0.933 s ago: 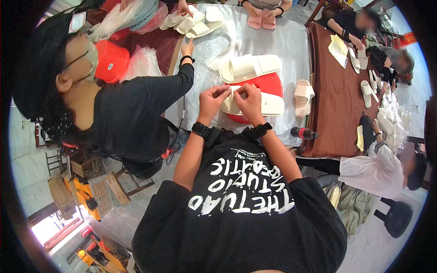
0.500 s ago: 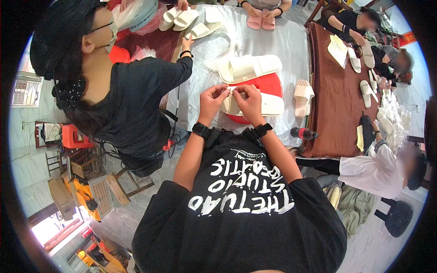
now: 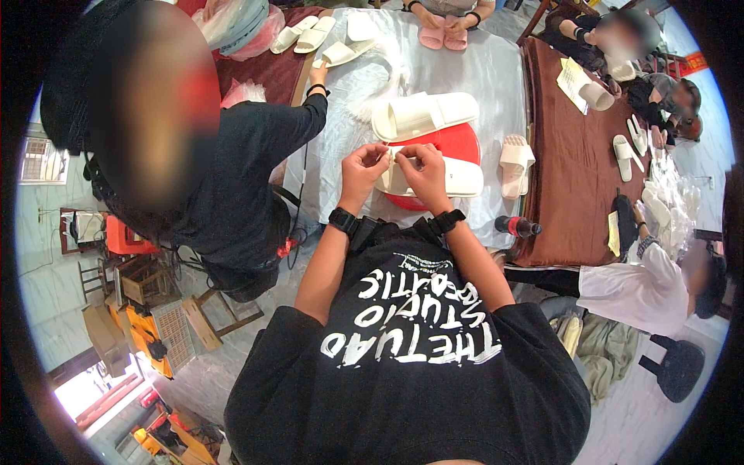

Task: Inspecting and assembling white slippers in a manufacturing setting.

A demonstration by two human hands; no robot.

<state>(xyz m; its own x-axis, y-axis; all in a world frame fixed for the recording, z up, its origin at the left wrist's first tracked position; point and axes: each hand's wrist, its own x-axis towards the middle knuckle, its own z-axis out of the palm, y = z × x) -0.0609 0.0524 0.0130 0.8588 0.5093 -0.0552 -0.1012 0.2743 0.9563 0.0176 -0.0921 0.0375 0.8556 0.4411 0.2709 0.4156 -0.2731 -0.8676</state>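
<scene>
Close together over the near cream slipper (image 3: 463, 179), my left hand (image 3: 361, 174) and my right hand (image 3: 424, 172) are both closed, thumbs pinched against fingertips. Whatever lies between the fingertips is too small to make out. That slipper rests sole-down on a round red surface (image 3: 459, 142), its left part hidden behind my hands. Just beyond my fingers, a second cream slipper (image 3: 426, 116) lies on its side along the far edge of the red surface, its opening facing me.
Clear plastic sheeting covers the table (image 3: 484, 77). To the right are a beige slipper pair (image 3: 514, 165), a dark drink bottle (image 3: 518, 227) and a brown-covered table (image 3: 566, 201). A co-worker's hand (image 3: 318, 75) touches a cream slipper on the left; across the table another person holds pink slippers (image 3: 444, 38).
My hands have kept almost the same pinched pose. The left co-worker's head has turned, and a second hand has left the slippers at the far left. At the far right, slippers have shifted.
</scene>
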